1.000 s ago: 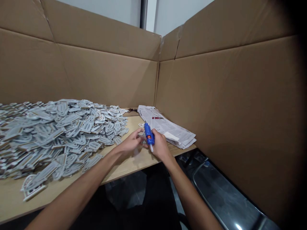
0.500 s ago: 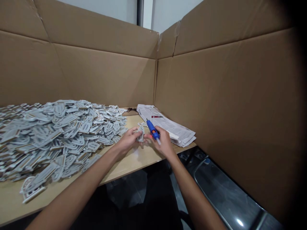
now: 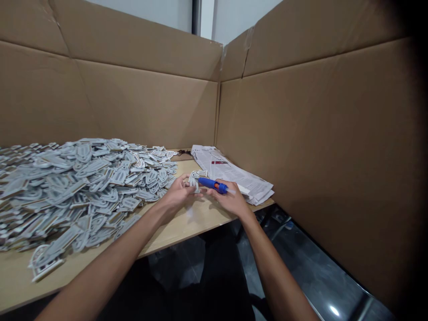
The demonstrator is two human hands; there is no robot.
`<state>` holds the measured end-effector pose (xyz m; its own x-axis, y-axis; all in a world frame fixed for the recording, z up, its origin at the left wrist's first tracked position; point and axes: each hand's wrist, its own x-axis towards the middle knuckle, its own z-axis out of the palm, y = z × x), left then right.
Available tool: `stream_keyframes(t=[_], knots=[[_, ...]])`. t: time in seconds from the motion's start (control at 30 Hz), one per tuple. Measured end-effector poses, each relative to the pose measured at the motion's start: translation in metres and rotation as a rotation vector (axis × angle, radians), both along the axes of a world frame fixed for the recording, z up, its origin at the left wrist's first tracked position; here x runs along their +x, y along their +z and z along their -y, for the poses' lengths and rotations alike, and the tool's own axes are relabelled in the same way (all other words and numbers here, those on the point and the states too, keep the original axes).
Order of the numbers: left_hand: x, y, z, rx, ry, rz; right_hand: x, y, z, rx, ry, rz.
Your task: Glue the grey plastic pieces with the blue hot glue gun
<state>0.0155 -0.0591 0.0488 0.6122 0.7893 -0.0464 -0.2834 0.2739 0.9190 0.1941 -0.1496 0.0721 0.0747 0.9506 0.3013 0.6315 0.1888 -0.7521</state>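
My left hand [image 3: 179, 191] pinches a small grey arch-shaped piece [image 3: 193, 179] just above the wooden table [image 3: 187, 223]. My right hand [image 3: 229, 198] grips a blue glue gun [image 3: 211, 183] with an orange trigger; the gun lies nearly level, its front end against the grey piece and a clear glue stick poking out to the right. Both hands meet near the table's front edge, right of a large heap of the same grey pieces [image 3: 76, 187].
A stack of printed paper sheets [image 3: 234, 176] lies at the table's right end, with a red pen on it. Tall cardboard walls [image 3: 140, 102] enclose the table at the back and right. A dark glossy surface [image 3: 317, 276] sits below right.
My right hand has turned the glue gun from upright to nearly level, bringing its front end to the grey piece. My left hand has lifted the piece slightly and moved it farther back.
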Motion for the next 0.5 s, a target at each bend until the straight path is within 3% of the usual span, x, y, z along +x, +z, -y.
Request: stream_keyframes(t=[0.5], knots=[[-0.0049, 0.0072, 0.0054, 0.060, -0.003, -0.041, -0.0024, -0.0004, -0.0007, -0.017, -0.013, 0.074]])
